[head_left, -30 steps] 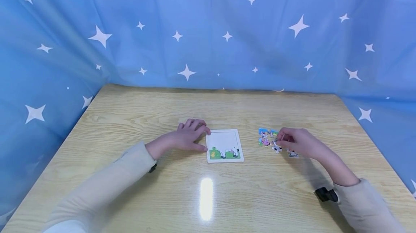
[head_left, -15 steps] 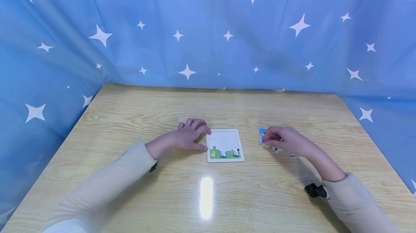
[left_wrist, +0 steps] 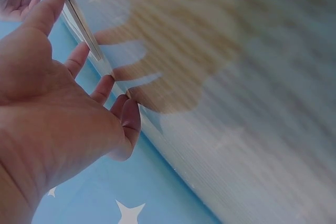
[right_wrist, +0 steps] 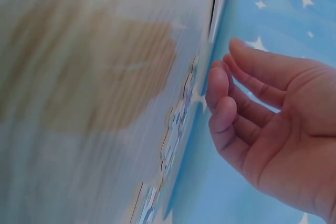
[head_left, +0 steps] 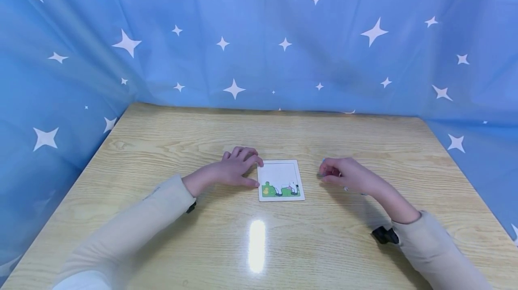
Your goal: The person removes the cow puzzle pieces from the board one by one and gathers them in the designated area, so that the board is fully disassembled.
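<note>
A square puzzle board (head_left: 279,172) lies mid-table, white inside its frame, with fitted pieces along its bottom showing green grass, a duck and an animal's white legs. My left hand (head_left: 236,171) is spread at its left side, thumb and index fingertip touching the frame edge. To the right of the board, my right hand (head_left: 354,175) hovers with loosely bent fingers. Beneath it lie loose jigsaw pieces (right_wrist: 173,135), seen edge-on in the right wrist view and mostly hidden by the hand from above. Nothing shows between the right fingers.
The wood-grain table (head_left: 194,245) carries a bright light reflection near its front. A blue curtain (head_left: 259,56) with white stars hangs behind the table and along its sides.
My right hand has moved left over the loose jigsaw pieces, covering those at the left end. The left hand and the board have stayed in place.
</note>
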{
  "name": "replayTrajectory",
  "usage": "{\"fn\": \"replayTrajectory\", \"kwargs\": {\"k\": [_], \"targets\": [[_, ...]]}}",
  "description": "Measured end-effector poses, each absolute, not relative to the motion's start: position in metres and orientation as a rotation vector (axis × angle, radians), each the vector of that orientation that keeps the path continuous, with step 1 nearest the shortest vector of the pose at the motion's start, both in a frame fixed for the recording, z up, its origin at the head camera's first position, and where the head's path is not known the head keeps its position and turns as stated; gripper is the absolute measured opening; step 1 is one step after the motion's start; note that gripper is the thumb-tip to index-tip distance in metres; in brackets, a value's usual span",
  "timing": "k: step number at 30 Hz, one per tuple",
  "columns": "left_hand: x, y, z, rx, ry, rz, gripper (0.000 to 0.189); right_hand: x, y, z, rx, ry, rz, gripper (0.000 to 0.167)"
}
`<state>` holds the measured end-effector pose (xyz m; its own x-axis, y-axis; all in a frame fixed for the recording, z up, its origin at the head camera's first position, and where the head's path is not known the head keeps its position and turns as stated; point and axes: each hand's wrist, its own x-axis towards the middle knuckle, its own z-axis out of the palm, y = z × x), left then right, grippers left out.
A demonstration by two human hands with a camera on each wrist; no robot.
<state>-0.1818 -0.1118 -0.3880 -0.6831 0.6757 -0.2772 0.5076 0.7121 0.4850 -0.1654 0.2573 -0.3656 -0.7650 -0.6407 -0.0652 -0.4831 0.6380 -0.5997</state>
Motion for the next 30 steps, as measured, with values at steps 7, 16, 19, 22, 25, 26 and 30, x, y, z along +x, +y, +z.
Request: {"fn": "replayTrajectory", "kwargs": {"k": [7,16,19,22,25,26,30], "targets": [[-0.18,-0.112,-0.387,0.896,2.478,0.532,0.056,-0.165,0.246,-0.367,-0.95,2.582,-0.816,0.006],[-0.181,-0.112,-0.39,0.895,2.474,0.541,0.055,-0.165,0.23,-0.366,-1.015,2.546,-0.784,0.007],[-0.18,-0.111,-0.388,0.895,2.476,0.543,0.055,-0.166,0.224,-0.366,-1.043,2.543,-0.755,0.007],[-0.181,-0.111,-0.387,0.897,2.475,0.541,0.055,-0.166,0.217,-0.366,-1.057,2.527,-0.752,0.008],[-0.181,-0.11,-0.387,0.899,2.476,0.541,0.054,-0.166,0.212,-0.367,-1.064,2.498,-0.774,0.009],[-0.181,-0.11,-0.387,0.899,2.475,0.542,0.054,-0.165,0.21,-0.367,-1.057,2.494,-0.776,0.01],[-0.18,-0.11,-0.386,0.894,2.48,0.547,0.053,-0.165,0.202,-0.366,-1.064,2.478,-0.778,0.011]]}}
